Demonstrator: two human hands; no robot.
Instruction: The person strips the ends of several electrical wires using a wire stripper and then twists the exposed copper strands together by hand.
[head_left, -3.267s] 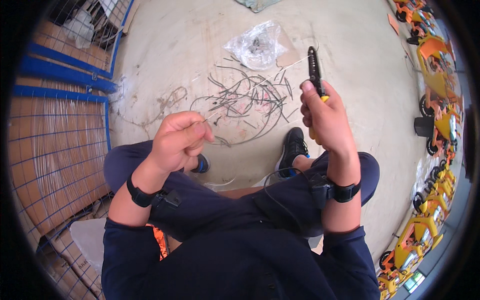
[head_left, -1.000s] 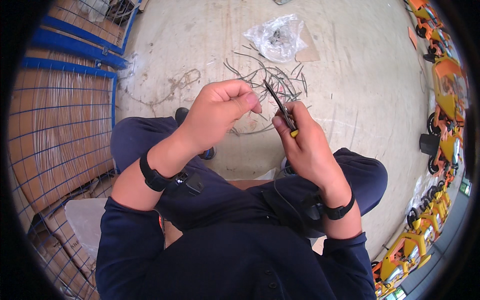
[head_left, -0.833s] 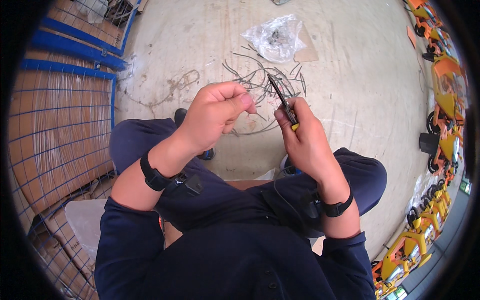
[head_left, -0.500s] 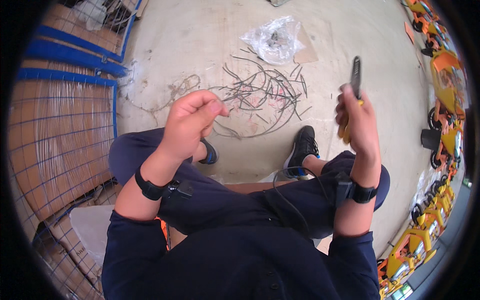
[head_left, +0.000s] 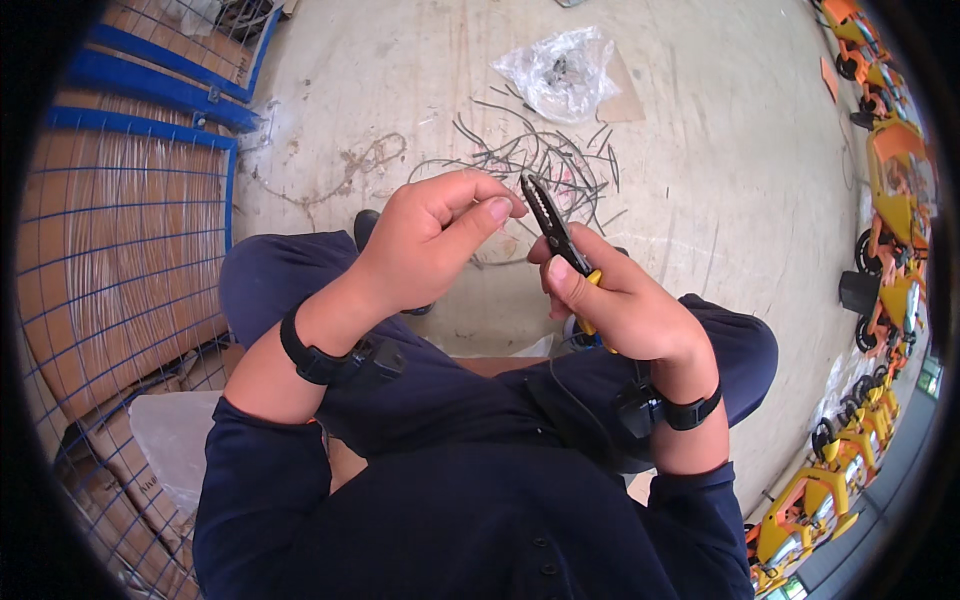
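Note:
My right hand (head_left: 635, 305) is wrapped round a pair of wire strippers (head_left: 551, 218) with black notched jaws and yellow handles. The tool tilts up to the left, its tip close beside the fingertips of my left hand (head_left: 435, 235). Those fingers are pinched together; anything between them is too small to make out. Beyond both hands, a loose heap of dark cable pieces (head_left: 567, 165) lies on the floor, with pinkish scraps among them.
Crumpled clear plastic (head_left: 560, 75) lies on a cardboard piece (head_left: 625, 95) past the heap. A blue mesh cage (head_left: 232, 190) with wrapped cardboard boxes (head_left: 140, 250) stands at left. Yellow-orange wheeled machines (head_left: 895, 190) line the right side. My knees flank the work spot.
My right hand has swung inward to the left with the wire strippers, bringing their jaws up to my left fingertips. My left hand has shifted right, still pinched.

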